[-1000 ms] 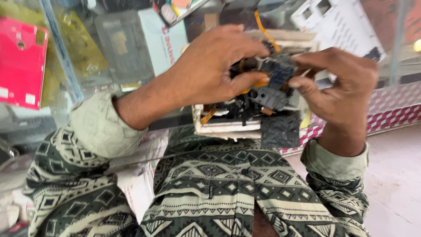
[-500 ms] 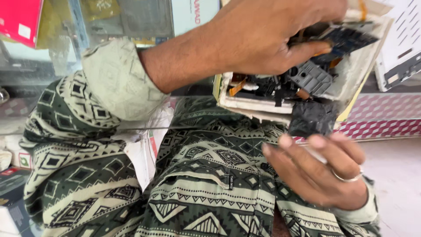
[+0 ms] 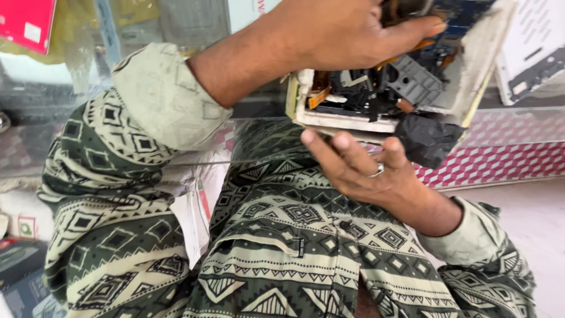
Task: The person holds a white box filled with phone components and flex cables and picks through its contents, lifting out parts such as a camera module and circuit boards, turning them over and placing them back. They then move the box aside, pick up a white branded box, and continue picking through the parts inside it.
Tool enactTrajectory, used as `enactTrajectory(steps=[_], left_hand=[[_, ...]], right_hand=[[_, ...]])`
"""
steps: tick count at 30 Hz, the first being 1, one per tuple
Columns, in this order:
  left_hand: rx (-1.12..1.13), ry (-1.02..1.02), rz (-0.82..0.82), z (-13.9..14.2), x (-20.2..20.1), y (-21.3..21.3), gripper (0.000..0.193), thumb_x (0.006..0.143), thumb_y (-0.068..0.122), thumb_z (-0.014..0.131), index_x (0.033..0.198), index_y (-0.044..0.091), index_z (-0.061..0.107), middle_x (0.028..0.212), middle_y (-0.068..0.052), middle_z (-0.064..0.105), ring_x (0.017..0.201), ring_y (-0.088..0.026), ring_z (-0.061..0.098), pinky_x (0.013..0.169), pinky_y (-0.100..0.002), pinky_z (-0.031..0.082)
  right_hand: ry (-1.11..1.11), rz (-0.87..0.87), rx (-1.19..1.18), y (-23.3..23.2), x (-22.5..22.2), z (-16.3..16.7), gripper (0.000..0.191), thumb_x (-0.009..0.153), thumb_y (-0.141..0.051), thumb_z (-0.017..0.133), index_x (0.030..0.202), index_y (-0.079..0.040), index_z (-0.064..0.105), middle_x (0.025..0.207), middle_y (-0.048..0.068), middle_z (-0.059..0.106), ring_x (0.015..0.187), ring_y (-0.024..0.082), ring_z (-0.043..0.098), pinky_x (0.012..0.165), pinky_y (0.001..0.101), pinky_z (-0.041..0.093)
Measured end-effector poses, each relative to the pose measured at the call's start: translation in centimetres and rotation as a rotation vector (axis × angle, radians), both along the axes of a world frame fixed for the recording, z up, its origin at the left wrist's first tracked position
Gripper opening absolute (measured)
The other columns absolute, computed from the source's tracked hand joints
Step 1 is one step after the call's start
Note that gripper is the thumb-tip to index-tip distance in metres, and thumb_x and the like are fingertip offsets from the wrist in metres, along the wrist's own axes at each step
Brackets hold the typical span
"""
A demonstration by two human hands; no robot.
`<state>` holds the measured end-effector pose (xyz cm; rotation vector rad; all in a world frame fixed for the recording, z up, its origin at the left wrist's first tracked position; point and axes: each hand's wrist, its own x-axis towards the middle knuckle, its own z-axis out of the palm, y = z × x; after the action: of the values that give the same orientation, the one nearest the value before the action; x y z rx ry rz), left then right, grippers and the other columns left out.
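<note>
Left hand point(image 3: 347, 35) in parts box point(image 3: 477, 65) (tilted), right hand point(image 3: 365, 168) beneath

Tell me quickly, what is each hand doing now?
Left hand: closed on dark parts in the white box.
Right hand: open, supporting the box underneath.

My left hand point(image 3: 347, 32), upper centre of the frame, is curled, fingers clenched, forearm crossing from the left. My right hand point(image 3: 365, 168), centre frame, lies palm-up, fingers extended, ringed.

the glass counter surface point(image 3: 47, 135) has a white tray point(image 3: 347, 121) of black parts resting on its edge, white panel point(image 3: 532, 53) beside it
</note>
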<state>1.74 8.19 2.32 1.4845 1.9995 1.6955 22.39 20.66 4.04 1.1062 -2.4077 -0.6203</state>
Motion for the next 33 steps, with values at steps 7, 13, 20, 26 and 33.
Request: enactTrajectory(steps=[7,13,20,26,33], left_hand=[[0.039,0.112,0.000,1.3,-0.3,-0.9,0.033,0.106,0.037,0.077,0.113,0.007,0.069,0.088,-0.006,0.072,0.070,-0.017,0.067,0.059,-0.033,0.051],[0.039,0.374,-0.156,3.5,-0.9,-1.3,0.031,0.097,0.025,0.078,0.119,0.006,0.067,0.110,-0.007,0.068,0.096,-0.023,0.069,0.085,-0.038,0.056],[-0.099,0.636,-0.230,5.1,-0.2,-1.0,0.017,0.096,0.018,0.071,0.111,0.009,0.069,0.121,-0.007,0.066,0.116,-0.028,0.064,0.105,-0.042,0.051],[-0.076,0.641,-0.196,5.3,-0.9,-1.5,0.023,0.097,0.017,0.068,0.119,0.009,0.070,0.129,-0.010,0.061,0.120,-0.029,0.062,0.107,-0.042,0.052],[-0.091,0.659,-0.171,5.2,-1.0,-1.8,0.024,0.090,0.018,0.072,0.110,0.005,0.070,0.138,-0.012,0.057,0.127,-0.030,0.059,0.108,-0.044,0.052]], right_hand=[[-0.192,-0.071,-0.570,6.4,3.7,5.8,0.019,0.090,-0.009,0.078,0.110,-0.011,0.078,0.129,0.009,0.067,0.126,0.022,0.055,0.104,0.0447,0.036],[-0.040,-0.428,-0.746,16.0,0.7,3.0,0.007,0.104,-0.005,0.068,0.105,0.002,0.070,0.097,0.011,0.075,0.080,0.018,0.072,0.069,0.0284,0.053],[-0.073,-0.385,-0.681,14.1,-3.7,5.4,0.002,0.091,-0.004,0.077,0.093,-0.005,0.078,0.072,0.005,0.069,0.054,0.009,0.052,0.046,0.0271,0.035],[-0.122,-0.268,-0.630,10.0,-8.1,8.8,0.008,0.085,0.000,0.080,0.087,-0.007,0.077,0.077,0.004,0.070,0.056,0.010,0.056,0.045,0.0256,0.038],[-0.313,-0.343,-0.675,8.8,-8.3,8.1,0.010,0.090,-0.002,0.083,0.095,-0.007,0.077,0.090,0.001,0.069,0.066,0.012,0.061,0.051,0.0281,0.045]])
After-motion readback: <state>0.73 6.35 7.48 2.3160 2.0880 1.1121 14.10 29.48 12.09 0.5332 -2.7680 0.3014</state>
